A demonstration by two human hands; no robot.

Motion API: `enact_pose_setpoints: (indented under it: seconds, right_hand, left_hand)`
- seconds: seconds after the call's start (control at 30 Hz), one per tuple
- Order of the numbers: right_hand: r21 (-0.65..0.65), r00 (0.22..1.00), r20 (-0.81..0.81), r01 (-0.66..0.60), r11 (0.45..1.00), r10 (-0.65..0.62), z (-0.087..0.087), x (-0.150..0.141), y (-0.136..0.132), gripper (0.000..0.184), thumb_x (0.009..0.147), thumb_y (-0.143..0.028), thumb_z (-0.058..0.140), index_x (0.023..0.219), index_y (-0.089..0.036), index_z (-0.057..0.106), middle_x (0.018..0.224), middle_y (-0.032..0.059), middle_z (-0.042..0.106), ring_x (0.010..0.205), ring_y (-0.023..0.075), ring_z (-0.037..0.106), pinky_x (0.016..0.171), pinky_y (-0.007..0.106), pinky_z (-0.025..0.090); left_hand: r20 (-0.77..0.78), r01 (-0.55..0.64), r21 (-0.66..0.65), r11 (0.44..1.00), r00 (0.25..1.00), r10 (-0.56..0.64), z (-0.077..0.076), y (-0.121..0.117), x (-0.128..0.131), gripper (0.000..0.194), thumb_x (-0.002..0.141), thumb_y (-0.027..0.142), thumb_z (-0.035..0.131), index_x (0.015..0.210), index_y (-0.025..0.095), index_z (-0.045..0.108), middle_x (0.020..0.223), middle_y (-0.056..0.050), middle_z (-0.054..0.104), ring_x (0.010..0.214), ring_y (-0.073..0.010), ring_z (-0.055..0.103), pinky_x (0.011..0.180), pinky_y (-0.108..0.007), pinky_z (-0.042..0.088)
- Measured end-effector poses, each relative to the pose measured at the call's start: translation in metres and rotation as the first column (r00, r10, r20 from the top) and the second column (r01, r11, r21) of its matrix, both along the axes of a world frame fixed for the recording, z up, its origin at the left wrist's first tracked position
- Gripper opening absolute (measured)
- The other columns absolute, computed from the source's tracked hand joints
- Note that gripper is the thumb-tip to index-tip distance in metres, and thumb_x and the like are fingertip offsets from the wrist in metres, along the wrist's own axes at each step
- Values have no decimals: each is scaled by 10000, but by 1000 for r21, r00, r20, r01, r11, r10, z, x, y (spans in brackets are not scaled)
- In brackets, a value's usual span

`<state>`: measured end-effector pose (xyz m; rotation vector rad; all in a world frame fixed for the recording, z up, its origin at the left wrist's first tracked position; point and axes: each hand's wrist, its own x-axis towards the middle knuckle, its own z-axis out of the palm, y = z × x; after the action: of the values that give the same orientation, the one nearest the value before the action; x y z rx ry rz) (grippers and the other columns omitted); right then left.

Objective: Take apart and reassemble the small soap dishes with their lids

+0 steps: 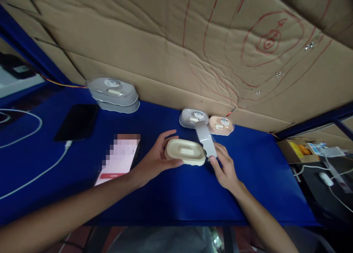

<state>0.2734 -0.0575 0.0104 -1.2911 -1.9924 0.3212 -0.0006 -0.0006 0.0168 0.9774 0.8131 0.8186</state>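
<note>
A cream oval plastic box (185,152) sits on the blue table (171,198). My left hand (156,158) grips its left end, fingers curled round the edge. My right hand (224,165) is at the box's right end, fingers closed on a flat grey-white strip (206,140) that slants up from the box. Just behind stand a grey oval box (193,118) and a peach oval box (221,125), side by side against the cardboard.
A stack of grey oval boxes (114,94) sits at the back left. A black phone (78,121) on a white cable and a lit phone (119,159) lie left of my hands. A cardboard wall (193,51) backs the table. Clutter lies off the right edge.
</note>
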Motion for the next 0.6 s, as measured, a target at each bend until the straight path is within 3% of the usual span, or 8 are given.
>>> enact_pose_setpoints:
  seconds: [0.13, 0.23, 0.33, 0.5, 0.6]
  right_hand:
    - [-38, 965, 151, -212, 977, 215, -1, -7, -1, 490, 1072, -274, 516, 1558, -268, 455, 1506, 110, 597, 1436, 281, 518, 1199, 529, 411]
    - [-53, 925, 250, -283, 958, 287, -1, -11, -3, 562, 1076, -253, 501, 1619, -246, 356, 1574, 120, 540, 1489, 273, 465, 1229, 545, 366]
    - [-46, 891, 339, -304, 951, 301, -1, -13, -3, 610, 1074, -204, 475, 1652, -231, 282, 1603, 122, 514, 1513, 259, 438, 1248, 548, 333]
    - [-13, 820, 509, -295, 955, 260, -3, -20, -10, 635, 1038, -143, 475, 1649, -183, 309, 1595, 114, 531, 1575, 299, 335, 1284, 582, 239]
    - [-51, 790, 534, -326, 944, 302, -5, -23, -10, 632, 1043, -145, 434, 1658, -182, 287, 1629, 105, 490, 1600, 281, 288, 1304, 574, 193]
  left_hand:
    - [48, 34, 124, 992, 998, -40, -7, -2, 2, 1015, 679, 256, 949, 1511, 379, 381, 1633, -92, 419, 1450, -362, 487, 1132, -502, 490]
    - [51, 65, 169, 983, 996, -75, -9, -4, 2, 1068, 674, 251, 958, 1544, 405, 359, 1669, -89, 371, 1488, -377, 446, 1144, -509, 482]
    - [32, 130, 161, 978, 990, -137, -7, -4, 0, 1093, 685, 249, 953, 1575, 418, 341, 1659, -94, 391, 1464, -383, 483, 1137, -523, 488]
    - [-16, 244, 182, 953, 969, -245, -6, -6, -3, 1105, 716, 256, 939, 1609, 408, 306, 1645, -97, 404, 1490, -373, 450, 1186, -536, 433]
    - [-6, 248, 148, 957, 968, -250, -9, -8, -3, 1108, 742, 276, 924, 1620, 420, 263, 1642, -96, 396, 1485, -367, 448, 1186, -540, 430]
